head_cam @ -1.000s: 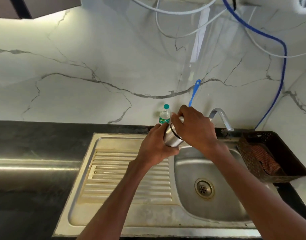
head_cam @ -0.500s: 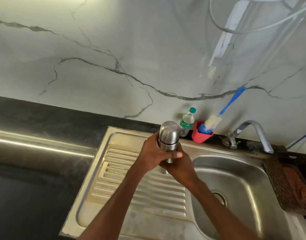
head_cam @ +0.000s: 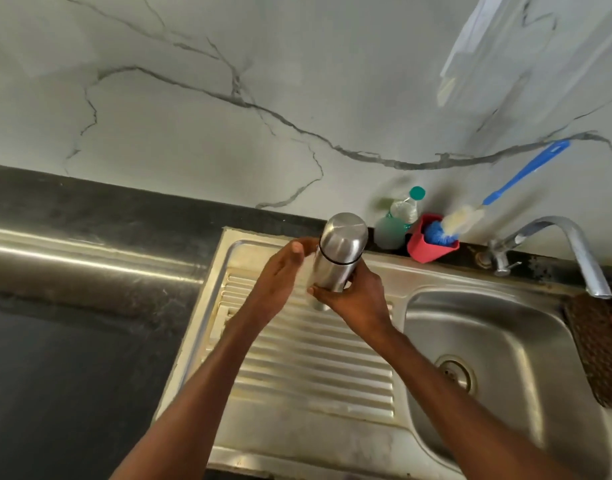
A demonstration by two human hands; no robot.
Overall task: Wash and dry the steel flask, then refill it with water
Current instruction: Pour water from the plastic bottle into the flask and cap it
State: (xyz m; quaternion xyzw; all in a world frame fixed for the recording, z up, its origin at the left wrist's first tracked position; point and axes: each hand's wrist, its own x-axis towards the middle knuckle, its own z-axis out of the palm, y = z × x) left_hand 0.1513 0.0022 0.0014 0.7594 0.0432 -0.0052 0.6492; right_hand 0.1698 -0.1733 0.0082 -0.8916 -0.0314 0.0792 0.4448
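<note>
Upright over the ribbed draining board, a capped steel flask was held between a person's two bare hands. At its lower body the right hand gripped it, thumb and fingers curled round the metal from below. To its left, the left hand lay with fingers mostly straight and held together, the palm turned toward the flask's side; whether it touched the steel could not be told through the motion blur. A dark ring marked where the domed cap met the body.

Beneath the hands ran the stainless steel sink, its basin to the right with a round drain at the bottom. A curved tap reached over the basin from the rear rim. Behind the flask, against the veined marble wall, stood a small plastic water bottle with a green cap, and just beside it a red holder carrying a blue-handled bottle brush that leaned to the right. A dark woven basket sat at the sink's right edge. Left of the sink stretched the black tabletop.
</note>
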